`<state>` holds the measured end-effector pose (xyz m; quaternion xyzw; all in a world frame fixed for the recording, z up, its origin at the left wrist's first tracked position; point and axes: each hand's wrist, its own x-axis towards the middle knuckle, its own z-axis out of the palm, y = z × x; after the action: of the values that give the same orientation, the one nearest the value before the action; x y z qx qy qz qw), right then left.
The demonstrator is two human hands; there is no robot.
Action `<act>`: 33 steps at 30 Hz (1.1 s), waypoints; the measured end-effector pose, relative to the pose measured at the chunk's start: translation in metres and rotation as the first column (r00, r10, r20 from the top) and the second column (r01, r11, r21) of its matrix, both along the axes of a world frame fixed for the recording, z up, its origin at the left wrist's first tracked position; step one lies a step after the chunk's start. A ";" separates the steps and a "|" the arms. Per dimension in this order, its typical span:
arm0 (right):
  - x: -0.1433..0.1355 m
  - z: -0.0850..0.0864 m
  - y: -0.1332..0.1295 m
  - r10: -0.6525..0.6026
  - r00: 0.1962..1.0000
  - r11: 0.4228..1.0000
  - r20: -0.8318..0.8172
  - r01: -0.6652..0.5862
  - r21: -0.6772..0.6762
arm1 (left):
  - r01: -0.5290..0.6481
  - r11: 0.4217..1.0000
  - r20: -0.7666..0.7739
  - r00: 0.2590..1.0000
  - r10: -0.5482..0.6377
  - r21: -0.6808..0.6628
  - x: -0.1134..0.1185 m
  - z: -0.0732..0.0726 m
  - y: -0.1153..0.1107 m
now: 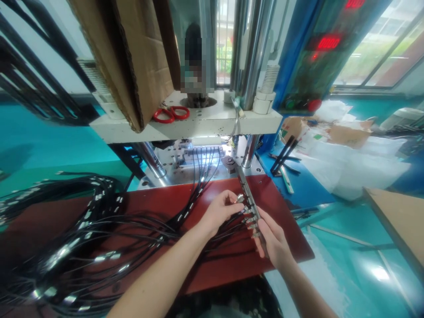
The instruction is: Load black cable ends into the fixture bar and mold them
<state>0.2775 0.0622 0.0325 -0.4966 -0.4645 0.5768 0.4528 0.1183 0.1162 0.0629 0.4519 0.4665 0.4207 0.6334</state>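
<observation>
Near the red mat's (165,203) far right corner, hands worked.
Right hand (273,240) gripped a slim metal bar (247,194); left hand (220,210) pinched a shiny connector (239,198).

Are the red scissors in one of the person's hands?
No, the red scissors lie on the machine's white shelf, while both hands, left hand and right hand, hold a metal bar.

Cables (82,238) are piled on the worktop (291,238) at left; scissors (170,114) lie far on the machine shelf (205,126).

Both hands (220,211) (273,240) close together, fingers pinched.
</observation>
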 end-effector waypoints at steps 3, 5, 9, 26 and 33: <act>0.000 -0.001 0.001 0.009 1.000 1.000 0.016 -0.008 -0.008 | -0.019 1.000 -0.021 1.000 0.020 0.017 -0.002 -0.003 -0.002; 0.000 -0.001 0.001 0.016 0.999 1.000 0.030 -0.015 -0.010 | -0.044 0.995 -0.092 0.994 0.052 0.088 -0.002 -0.005 -0.002; 0.000 0.000 0.001 0.009 0.999 1.000 0.033 -0.009 -0.008 | 0.015 0.960 -0.242 0.969 0.056 0.280 -0.001 -0.009 -0.002; 0.002 -0.002 0.002 0.057 0.998 0.998 0.029 -0.057 -0.005 | 0.031 0.999 -0.258 0.966 -0.025 0.018 0.002 0.002 0.011; 0.001 0.001 0.003 0.045 0.998 0.999 0.040 -0.044 -0.026 | -0.007 0.990 -0.266 0.963 0.045 0.142 0.003 0.000 0.008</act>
<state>0.2782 0.0655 0.0330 -0.5035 -0.4773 0.5821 0.4241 0.1214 0.1245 0.0626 0.5415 0.5234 0.3955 0.5257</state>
